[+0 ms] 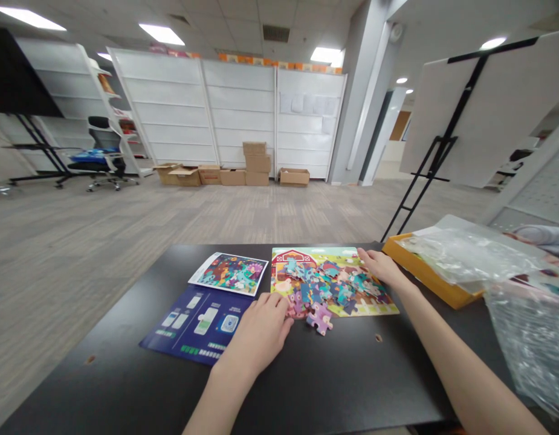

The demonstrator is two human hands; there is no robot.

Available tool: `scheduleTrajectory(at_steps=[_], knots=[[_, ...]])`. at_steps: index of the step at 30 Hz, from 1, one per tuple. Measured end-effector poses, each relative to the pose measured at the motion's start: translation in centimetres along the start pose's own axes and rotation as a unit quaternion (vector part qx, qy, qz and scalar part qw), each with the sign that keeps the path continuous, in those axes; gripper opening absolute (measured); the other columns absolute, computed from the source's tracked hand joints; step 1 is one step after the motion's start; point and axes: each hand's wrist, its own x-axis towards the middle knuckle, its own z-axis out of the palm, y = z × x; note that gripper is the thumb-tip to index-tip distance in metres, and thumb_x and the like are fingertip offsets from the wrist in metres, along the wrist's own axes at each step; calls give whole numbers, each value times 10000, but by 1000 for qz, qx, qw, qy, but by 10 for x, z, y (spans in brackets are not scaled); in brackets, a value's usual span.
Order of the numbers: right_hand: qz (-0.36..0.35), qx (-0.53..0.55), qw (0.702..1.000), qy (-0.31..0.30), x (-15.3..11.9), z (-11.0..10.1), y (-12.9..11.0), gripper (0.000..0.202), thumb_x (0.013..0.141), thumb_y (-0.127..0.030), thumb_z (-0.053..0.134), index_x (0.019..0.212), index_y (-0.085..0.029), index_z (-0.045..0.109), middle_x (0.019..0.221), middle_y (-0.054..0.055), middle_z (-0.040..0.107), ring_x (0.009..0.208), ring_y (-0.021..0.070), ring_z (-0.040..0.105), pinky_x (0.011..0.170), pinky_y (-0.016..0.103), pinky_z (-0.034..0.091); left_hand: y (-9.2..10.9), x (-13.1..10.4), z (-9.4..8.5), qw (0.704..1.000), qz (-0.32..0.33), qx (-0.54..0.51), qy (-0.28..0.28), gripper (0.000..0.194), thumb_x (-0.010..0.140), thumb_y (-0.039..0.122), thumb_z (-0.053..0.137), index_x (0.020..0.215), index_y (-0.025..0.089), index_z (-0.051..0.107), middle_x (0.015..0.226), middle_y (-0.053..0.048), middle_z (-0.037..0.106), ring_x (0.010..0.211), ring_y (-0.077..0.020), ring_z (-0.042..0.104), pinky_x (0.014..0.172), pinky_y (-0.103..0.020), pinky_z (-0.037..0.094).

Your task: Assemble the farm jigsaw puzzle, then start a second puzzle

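Observation:
A colourful farm-picture board [383, 307] lies on the black table, with a pile of loose puzzle pieces [324, 283] on it. One purple piece [320, 318] overhangs the board's near edge. My left hand [266, 329] rests at the board's lower left corner, fingers curled together beside pink pieces; whatever is under its fingertips is hidden. My right hand [381, 266] touches the board's upper right edge, its fingers pointing left. Left of the board lie a picture card [229, 273] and a dark blue printed sheet [188, 323], partly covered by my left forearm.
On the right of the black table [333, 386] sits a yellow box [431, 275] with clear plastic wrapping [474, 254]. More crinkled plastic [533, 338] hangs near the right edge. Beyond are a stand, cardboard boxes [256, 166] and an office chair [100, 151].

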Motion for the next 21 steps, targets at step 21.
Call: scheduleTrajectory(at_steps=[21], knots=[[-52,-38,998,25,-21,-2,-23,557,1006,-592,336,1009,-185,715,1032,149,759,957,288,690,713,309,437,14,-7,-11,993,86,-71,46,463,820,378,777,1231,254,603,1344,-61,605,1304,-274,497,1100,-427,429]])
